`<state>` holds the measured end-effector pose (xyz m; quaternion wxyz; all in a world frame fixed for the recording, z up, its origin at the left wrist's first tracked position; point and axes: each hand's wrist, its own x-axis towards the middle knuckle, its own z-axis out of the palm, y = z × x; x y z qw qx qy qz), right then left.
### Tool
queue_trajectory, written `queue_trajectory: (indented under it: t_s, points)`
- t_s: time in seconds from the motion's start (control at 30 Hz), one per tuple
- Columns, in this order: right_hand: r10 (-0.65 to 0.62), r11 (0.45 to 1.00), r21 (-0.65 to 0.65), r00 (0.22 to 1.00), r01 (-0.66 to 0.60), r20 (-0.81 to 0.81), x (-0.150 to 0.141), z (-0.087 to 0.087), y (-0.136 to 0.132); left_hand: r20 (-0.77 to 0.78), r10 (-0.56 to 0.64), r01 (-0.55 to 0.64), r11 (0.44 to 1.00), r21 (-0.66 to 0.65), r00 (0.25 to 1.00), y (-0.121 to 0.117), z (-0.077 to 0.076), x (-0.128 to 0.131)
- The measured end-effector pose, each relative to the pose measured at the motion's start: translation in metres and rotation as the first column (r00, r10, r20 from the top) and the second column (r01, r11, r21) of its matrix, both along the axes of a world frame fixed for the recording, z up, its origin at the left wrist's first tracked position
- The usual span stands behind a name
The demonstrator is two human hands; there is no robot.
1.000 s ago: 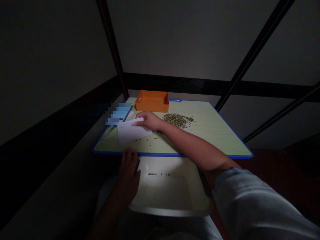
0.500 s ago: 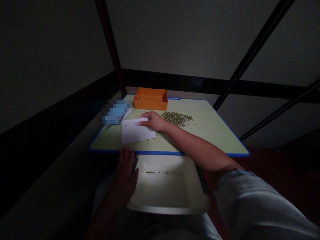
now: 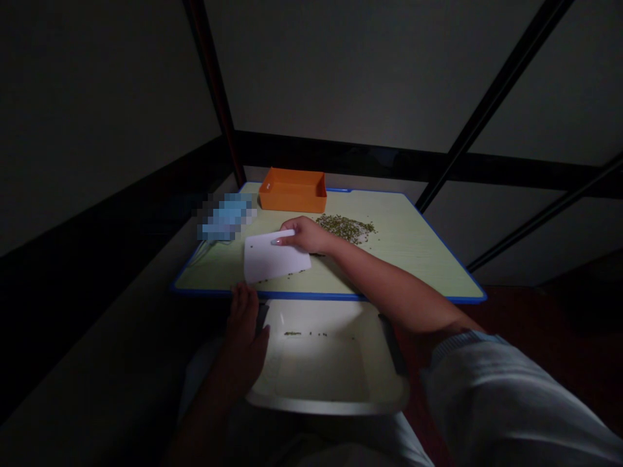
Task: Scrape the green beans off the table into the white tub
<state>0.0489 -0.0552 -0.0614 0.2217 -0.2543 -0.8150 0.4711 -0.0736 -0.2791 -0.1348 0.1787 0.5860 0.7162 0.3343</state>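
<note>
My right hand [image 3: 304, 235] grips the top edge of a white plastic scraper card [image 3: 273, 257], whose lower edge rests on the pale green table [image 3: 413, 246]. A few small green grains lie along that edge. A larger pile of green grains [image 3: 346, 226] sits just right of the hand. My left hand [image 3: 244, 327] holds the left rim of a white tray [image 3: 327, 370] kept under the table's front blue edge; several grains lie in the tray.
An orange box [image 3: 293, 191] stands at the table's back edge. A blurred blue object [image 3: 225, 217] lies at the back left. Dark metal bars cross behind the table, and the surroundings are dim.
The scraper and my right hand have slid to the right along the table and a little toward the front edge. My left hand stays on the tray.
</note>
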Motion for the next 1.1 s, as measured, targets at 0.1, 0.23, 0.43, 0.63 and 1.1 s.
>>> queue_trajectory:
  t_s: [0.1, 0.23, 0.43, 0.63, 1.1]
  points:
    - [-0.019, 1.0, 0.002, 1.0, 0.019, 0.018, 0.001, 0.003, 0.001, 0.007, 0.008, -0.008, 1.0, -0.009, 1.0, 0.0, 0.003, 0.002]
    - [-0.101, 0.994, 0.054, 0.995, 0.1, 0.017, 0.006, 0.018, -0.004, 0.014, 0.014, -0.013, 1.0, -0.026, 1.0, 0.0, 0.006, 0.005]
    - [-0.311, 0.841, 0.446, 0.948, 0.307, -0.065, 0.02, 0.048, -0.042, 0.036, 0.08, -0.08, 0.997, 0.0, 0.996, -0.001, 0.002, 0.008]
    - [0.232, 0.888, 0.41, 0.973, -0.209, -0.006, 0.003, 0.062, -0.028, 0.058, 0.11, -0.112, 0.993, 0.029, 0.992, 0.0, -0.003, 0.008]
    - [0.524, 0.849, -0.024, 0.834, -0.528, 0.176, -0.075, 0.048, 0.041, 0.058, 0.18, -0.183, 0.981, 0.065, 0.982, -0.001, -0.008, 0.011]
